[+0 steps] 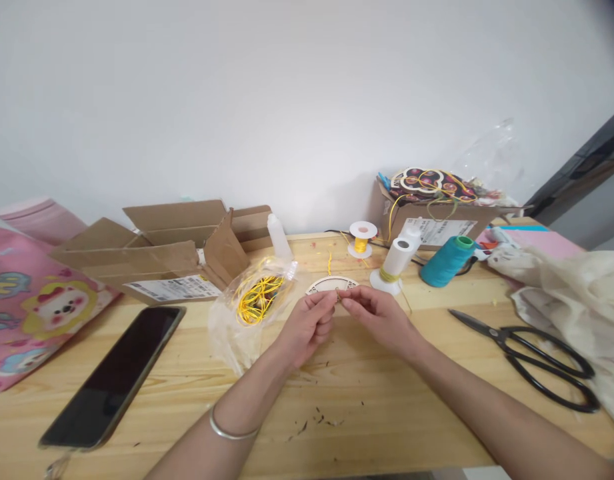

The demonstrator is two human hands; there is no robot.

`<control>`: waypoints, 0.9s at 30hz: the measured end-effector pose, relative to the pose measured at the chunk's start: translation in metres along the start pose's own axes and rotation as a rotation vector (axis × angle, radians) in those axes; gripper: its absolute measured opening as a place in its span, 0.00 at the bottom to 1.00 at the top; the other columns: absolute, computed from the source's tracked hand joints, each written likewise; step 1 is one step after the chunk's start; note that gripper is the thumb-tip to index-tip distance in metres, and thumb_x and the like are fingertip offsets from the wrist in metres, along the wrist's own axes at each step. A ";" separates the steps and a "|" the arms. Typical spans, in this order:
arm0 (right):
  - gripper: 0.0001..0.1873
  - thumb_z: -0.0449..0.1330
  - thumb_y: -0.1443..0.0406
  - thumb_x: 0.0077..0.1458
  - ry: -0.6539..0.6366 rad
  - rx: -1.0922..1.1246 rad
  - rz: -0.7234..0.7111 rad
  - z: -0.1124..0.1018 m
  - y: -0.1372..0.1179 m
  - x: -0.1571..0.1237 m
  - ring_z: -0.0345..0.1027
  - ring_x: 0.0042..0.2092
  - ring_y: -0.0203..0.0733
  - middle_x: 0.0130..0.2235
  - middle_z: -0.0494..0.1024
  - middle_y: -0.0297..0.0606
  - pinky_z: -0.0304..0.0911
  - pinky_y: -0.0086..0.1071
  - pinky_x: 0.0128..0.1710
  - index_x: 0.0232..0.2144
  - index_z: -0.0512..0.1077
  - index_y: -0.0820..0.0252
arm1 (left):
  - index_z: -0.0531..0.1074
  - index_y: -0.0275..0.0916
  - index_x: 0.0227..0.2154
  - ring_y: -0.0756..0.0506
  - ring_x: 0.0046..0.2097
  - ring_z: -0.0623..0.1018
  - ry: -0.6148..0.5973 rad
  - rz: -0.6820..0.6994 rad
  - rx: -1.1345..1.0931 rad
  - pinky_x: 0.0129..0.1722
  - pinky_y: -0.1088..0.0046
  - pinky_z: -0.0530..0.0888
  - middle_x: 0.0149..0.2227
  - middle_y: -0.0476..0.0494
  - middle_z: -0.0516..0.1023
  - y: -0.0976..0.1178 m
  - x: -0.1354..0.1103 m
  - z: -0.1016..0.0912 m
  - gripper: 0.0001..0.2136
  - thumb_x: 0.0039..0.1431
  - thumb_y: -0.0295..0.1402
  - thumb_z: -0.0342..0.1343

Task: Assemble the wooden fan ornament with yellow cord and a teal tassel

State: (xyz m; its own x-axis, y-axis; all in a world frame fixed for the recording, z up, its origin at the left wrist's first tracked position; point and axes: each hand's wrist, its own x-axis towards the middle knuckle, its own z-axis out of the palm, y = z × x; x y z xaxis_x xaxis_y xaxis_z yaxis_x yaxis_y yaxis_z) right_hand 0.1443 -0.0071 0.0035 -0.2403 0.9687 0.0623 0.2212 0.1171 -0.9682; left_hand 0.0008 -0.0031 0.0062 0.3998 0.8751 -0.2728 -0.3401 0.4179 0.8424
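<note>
My left hand (309,325) and my right hand (374,313) meet over the middle of the wooden table (187,393), fingertips pinched together on a small thin piece, perhaps thread, too small to name. Just behind the fingertips lies a pale round wooden cut-out (331,285). A clear plastic bag of yellow cord (257,300) rests by my left hand. A silver bangle (229,430) circles my left wrist.
A dark phone (117,373) lies at the left, open cardboard boxes (161,250) behind it, a pink cartoon bag (31,300) far left. Black scissors (537,357) lie right, beside cream cloth (571,293). Teal thread cone (447,260), white spool (394,263), yellow spool (361,239), glue bottle (278,237) stand behind.
</note>
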 end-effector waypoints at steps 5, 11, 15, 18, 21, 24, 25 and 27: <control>0.11 0.48 0.63 0.53 -0.019 -0.366 -0.191 -0.004 -0.002 -0.005 0.53 0.22 0.31 0.20 0.65 0.30 0.49 0.25 0.21 0.25 0.67 0.60 | 0.71 0.37 0.29 0.59 0.15 0.43 0.069 -0.029 -0.061 0.11 0.86 0.42 0.14 0.60 0.42 0.001 0.001 -0.002 0.11 0.44 0.38 0.58; 0.12 0.45 0.67 0.54 -0.107 -0.547 -0.399 -0.005 -0.007 -0.012 0.56 0.23 0.31 0.21 0.66 0.33 0.49 0.25 0.23 0.23 0.64 0.61 | 0.73 0.34 0.26 0.59 0.16 0.45 0.114 0.012 -0.097 0.12 0.85 0.42 0.14 0.60 0.42 -0.003 0.002 -0.002 0.08 0.43 0.34 0.59; 0.11 0.45 0.70 0.52 -0.124 -0.694 -0.533 -0.003 -0.003 -0.014 0.54 0.21 0.31 0.19 0.64 0.32 0.47 0.26 0.22 0.22 0.63 0.61 | 0.74 0.33 0.23 0.60 0.15 0.45 0.106 0.021 -0.088 0.12 0.84 0.43 0.12 0.60 0.42 -0.005 0.001 -0.002 0.07 0.41 0.32 0.60; 0.10 0.45 0.70 0.52 -0.125 -0.792 -0.589 -0.002 0.000 -0.014 0.51 0.19 0.31 0.17 0.62 0.31 0.45 0.26 0.21 0.22 0.62 0.61 | 0.74 0.33 0.22 0.60 0.14 0.46 0.122 0.026 -0.061 0.12 0.84 0.42 0.11 0.60 0.44 -0.005 0.001 -0.002 0.06 0.40 0.32 0.60; 0.10 0.45 0.70 0.51 -0.109 -0.827 -0.634 -0.002 0.004 -0.014 0.49 0.19 0.31 0.16 0.61 0.30 0.45 0.26 0.20 0.21 0.62 0.61 | 0.74 0.32 0.20 0.60 0.13 0.46 0.160 0.041 -0.049 0.12 0.83 0.42 0.10 0.60 0.46 -0.005 0.002 -0.002 0.07 0.38 0.31 0.61; 0.10 0.46 0.71 0.51 -0.091 -0.827 -0.663 -0.003 0.004 -0.014 0.48 0.18 0.30 0.16 0.60 0.30 0.44 0.26 0.20 0.20 0.61 0.61 | 0.73 0.32 0.19 0.60 0.13 0.46 0.170 0.038 -0.055 0.12 0.83 0.42 0.09 0.60 0.47 -0.006 0.002 -0.002 0.07 0.37 0.31 0.62; 0.10 0.46 0.71 0.51 -0.089 -0.816 -0.660 -0.003 0.003 -0.014 0.48 0.18 0.30 0.16 0.61 0.30 0.44 0.26 0.20 0.20 0.62 0.61 | 0.73 0.32 0.19 0.60 0.13 0.46 0.162 0.037 -0.056 0.12 0.83 0.42 0.10 0.60 0.46 -0.006 0.002 -0.002 0.07 0.37 0.31 0.61; 0.10 0.46 0.70 0.52 -0.088 -0.767 -0.620 -0.004 -0.001 -0.013 0.50 0.19 0.30 0.17 0.63 0.31 0.45 0.25 0.20 0.22 0.63 0.62 | 0.73 0.33 0.22 0.60 0.14 0.46 0.127 0.029 -0.063 0.12 0.84 0.43 0.10 0.61 0.45 -0.005 0.002 -0.003 0.07 0.39 0.33 0.61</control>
State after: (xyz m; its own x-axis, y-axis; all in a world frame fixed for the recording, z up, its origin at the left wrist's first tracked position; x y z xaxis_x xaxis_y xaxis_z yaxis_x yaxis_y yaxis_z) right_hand 0.1514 -0.0185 0.0044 -0.5831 0.6718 0.4568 0.5773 0.7383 -0.3489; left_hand 0.0005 -0.0027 0.0004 0.2796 0.9091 -0.3088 -0.4040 0.4032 0.8211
